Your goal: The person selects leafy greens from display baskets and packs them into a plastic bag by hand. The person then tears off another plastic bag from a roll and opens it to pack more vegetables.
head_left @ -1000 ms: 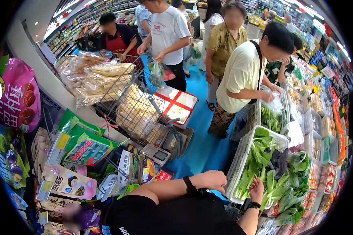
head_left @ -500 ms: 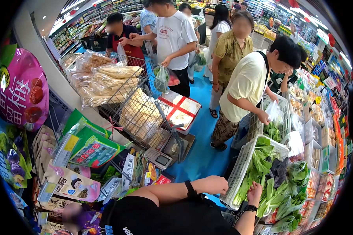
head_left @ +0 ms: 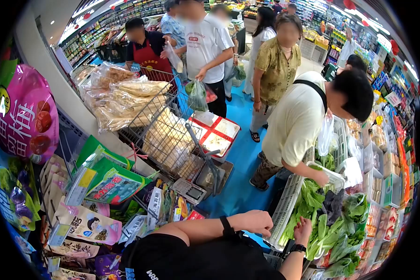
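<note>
The fingers of my left hand (head_left: pixel 257 222) bend inward beside the near side of a white basket (head_left: pixel 281 219); the palm is turned away, so I cannot tell how tightly they close or whether anything is in them. My right hand (head_left: pixel 303 231) is over the near end of the same basket, its fingers curled up among the leaves — whether they touch or grip one I cannot tell. A black band (head_left: pixel 227 226) circles my left wrist, a dark watch (head_left: pixel 298 248) my right.

The leafy greens (head_left: pixel 308 200) fill the basket, with a clump of dark purple leaves (head_left: pixel 333 203) at their right. More greens in clear bags (head_left: pixel 355 205) lie just beyond that clump. At the far end, a person in a pale yellow shirt (head_left: pixel 296 112) bends over and has a hand (head_left: pixel 320 177) at the leaves, with a thin plastic bag (head_left: pixel 325 135) hanging near a second white basket (head_left: pixel 339 140).

Farther out, to my left, green snack packets (head_left: pixel 114 186) hang near a grey device with a small display (head_left: pixel 188 190). Behind it stands a wire cart (head_left: pixel 161 116) loaded with bagged goods — and next to that a white box with red tape (head_left: pixel 215 133) above the blue floor (head_left: pixel 240 172).
</note>
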`<action>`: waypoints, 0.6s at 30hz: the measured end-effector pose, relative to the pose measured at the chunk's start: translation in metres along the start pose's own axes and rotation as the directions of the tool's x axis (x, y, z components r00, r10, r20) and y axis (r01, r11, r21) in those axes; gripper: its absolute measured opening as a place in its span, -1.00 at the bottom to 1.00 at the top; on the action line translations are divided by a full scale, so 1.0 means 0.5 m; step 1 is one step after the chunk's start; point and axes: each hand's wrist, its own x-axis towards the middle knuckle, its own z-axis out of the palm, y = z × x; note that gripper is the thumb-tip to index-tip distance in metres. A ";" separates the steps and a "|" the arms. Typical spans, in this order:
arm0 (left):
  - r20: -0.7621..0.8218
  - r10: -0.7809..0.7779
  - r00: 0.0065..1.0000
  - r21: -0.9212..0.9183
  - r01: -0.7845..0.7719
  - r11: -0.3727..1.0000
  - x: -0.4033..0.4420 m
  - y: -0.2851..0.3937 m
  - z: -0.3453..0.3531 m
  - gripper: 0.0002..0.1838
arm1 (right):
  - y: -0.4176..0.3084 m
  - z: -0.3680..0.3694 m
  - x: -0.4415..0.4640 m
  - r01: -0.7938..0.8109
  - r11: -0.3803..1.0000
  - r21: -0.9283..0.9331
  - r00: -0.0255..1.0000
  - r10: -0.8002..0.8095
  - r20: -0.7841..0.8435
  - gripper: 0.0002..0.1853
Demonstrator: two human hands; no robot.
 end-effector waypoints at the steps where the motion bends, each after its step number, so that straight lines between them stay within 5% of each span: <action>1: -0.007 -0.015 1.000 0.024 0.015 1.000 0.004 -0.006 0.002 -0.65 | 0.001 0.005 0.007 0.002 1.000 0.005 1.000 -0.002 0.004 -0.81; 7: -0.139 0.154 0.978 0.013 -0.153 0.988 0.015 -0.050 0.033 -0.74 | 0.006 0.004 0.017 -0.023 1.000 0.016 0.999 0.023 -0.023 -0.83; 18: -0.001 0.020 1.000 -0.032 -0.020 0.999 0.001 -0.012 -0.010 -0.81 | 0.003 0.010 -0.015 -0.039 0.999 0.018 0.999 0.038 0.030 -0.82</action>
